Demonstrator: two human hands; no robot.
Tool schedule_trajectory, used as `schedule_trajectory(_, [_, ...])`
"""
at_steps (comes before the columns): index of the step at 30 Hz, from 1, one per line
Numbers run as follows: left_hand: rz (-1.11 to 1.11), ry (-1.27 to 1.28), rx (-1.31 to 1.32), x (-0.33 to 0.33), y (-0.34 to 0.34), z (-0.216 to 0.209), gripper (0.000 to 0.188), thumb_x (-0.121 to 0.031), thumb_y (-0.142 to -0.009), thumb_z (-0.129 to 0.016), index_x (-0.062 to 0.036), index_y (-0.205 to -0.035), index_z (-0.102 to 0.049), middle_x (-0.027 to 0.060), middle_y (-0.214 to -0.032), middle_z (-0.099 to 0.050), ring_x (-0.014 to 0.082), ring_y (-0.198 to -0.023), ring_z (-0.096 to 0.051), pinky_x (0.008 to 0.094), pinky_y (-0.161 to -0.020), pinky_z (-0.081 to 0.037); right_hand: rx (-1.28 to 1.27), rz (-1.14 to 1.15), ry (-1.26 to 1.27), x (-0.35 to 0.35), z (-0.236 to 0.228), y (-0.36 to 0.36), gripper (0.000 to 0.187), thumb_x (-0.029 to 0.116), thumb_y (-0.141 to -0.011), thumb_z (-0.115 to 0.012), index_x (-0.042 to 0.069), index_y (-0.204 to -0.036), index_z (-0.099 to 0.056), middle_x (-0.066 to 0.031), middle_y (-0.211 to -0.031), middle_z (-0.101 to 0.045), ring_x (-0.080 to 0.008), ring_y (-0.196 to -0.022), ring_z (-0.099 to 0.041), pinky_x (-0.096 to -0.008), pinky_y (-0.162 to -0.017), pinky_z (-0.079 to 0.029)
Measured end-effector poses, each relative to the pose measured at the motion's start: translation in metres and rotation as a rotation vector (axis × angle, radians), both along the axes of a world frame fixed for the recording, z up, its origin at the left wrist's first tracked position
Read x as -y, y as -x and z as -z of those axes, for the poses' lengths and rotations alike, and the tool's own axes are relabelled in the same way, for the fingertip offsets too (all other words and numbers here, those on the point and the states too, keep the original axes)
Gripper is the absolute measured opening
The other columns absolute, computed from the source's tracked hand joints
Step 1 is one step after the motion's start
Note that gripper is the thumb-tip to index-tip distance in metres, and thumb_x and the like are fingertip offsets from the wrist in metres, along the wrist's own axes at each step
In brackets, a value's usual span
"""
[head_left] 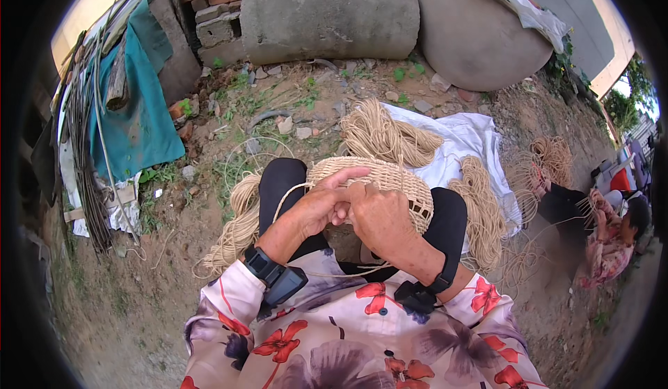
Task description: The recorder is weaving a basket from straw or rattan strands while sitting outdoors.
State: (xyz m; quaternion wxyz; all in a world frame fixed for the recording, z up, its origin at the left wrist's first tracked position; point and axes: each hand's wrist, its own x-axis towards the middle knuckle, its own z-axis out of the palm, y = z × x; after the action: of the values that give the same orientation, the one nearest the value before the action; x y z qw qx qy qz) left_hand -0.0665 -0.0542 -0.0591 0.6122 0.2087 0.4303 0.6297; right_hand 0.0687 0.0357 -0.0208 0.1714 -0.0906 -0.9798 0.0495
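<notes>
Here we work on a round, tan, woven straw piece [390, 180] that rests on our knees, in the middle of the view. Our left hand [321, 204] curls its fingers around a thin tan cord [287, 197] at the near rim. Our right hand [381, 215] sits touching it, fingers bent in; we cannot tell what they pinch. Loose bundles of tan straw cord [379, 135] lie at twelve o'clock on a white cloth [473, 138]. We think the cord could slip or snag if we pull too hard, and the weave could go loose.
</notes>
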Motion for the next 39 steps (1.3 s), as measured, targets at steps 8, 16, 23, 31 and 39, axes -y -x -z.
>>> schedule_trajectory(8, [-0.027,0.017,-0.006,0.003,-0.003,-0.003,0.048,-0.009,-0.095,-0.056,-0.0119,-0.141,-0.043,0.0023,-0.085,-0.064,0.0028,-0.048,-0.048,0.0170,-0.039,-0.038,-0.342,0.135,0.908,-0.043,-0.010,-0.057,0.009,0.007,-0.090,-0.065,0.002,-0.087,-0.057,0.0001,-0.066,-0.059,-0.0066,-0.054,-0.053,-0.0263,-0.048,-0.039])
schedule_trajectory(16, [-0.463,0.069,-1.664,0.018,-0.022,-0.019,0.049,-0.012,-0.086,-0.063,-0.0116,-0.134,-0.052,0.0127,-0.085,-0.061,0.0341,-0.067,-0.060,0.0407,-0.063,-0.050,-0.359,0.108,1.258,-0.030,-0.031,-0.132,0.010,0.009,-0.095,-0.062,0.001,-0.094,-0.055,-0.0005,-0.070,-0.061,-0.0019,-0.058,-0.052,-0.0186,-0.053,-0.041])
schedule_trajectory(23, [0.101,-0.350,-1.540,0.010,-0.072,-0.015,0.055,-0.011,-0.084,-0.066,-0.0096,-0.135,-0.046,0.0157,-0.089,-0.058,0.0357,-0.079,-0.061,0.0438,-0.067,-0.049,-0.388,0.115,1.154,-0.033,-0.020,-0.091,0.009,0.006,-0.092,-0.063,0.001,-0.087,-0.057,0.0008,-0.064,-0.060,-0.0033,-0.055,-0.052,-0.0203,-0.049,-0.042])
schedule_trajectory(31, [0.291,-0.125,-1.293,0.031,-0.070,-0.011,0.064,-0.012,-0.084,-0.066,-0.0084,-0.142,-0.039,0.0173,-0.082,-0.064,0.0332,-0.069,-0.062,0.0420,-0.062,-0.049,-0.286,0.057,0.501,-0.033,0.015,-0.045,0.010,0.005,-0.082,-0.063,0.003,-0.078,-0.054,-0.0138,-0.060,-0.058,-0.0271,-0.052,-0.061,-0.0376,-0.048,-0.046])
schedule_trajectory(39, [-0.493,-0.080,-1.272,0.034,-0.018,0.000,0.039,-0.006,-0.089,-0.057,-0.0072,-0.128,-0.055,0.0123,-0.085,-0.068,0.0168,-0.063,-0.065,0.0319,-0.060,-0.052,-0.171,0.079,0.275,-0.028,0.008,-0.024,0.010,0.009,-0.082,-0.062,0.005,-0.078,-0.054,-0.0158,-0.060,-0.060,-0.0359,-0.054,-0.061,-0.0470,-0.051,-0.047])
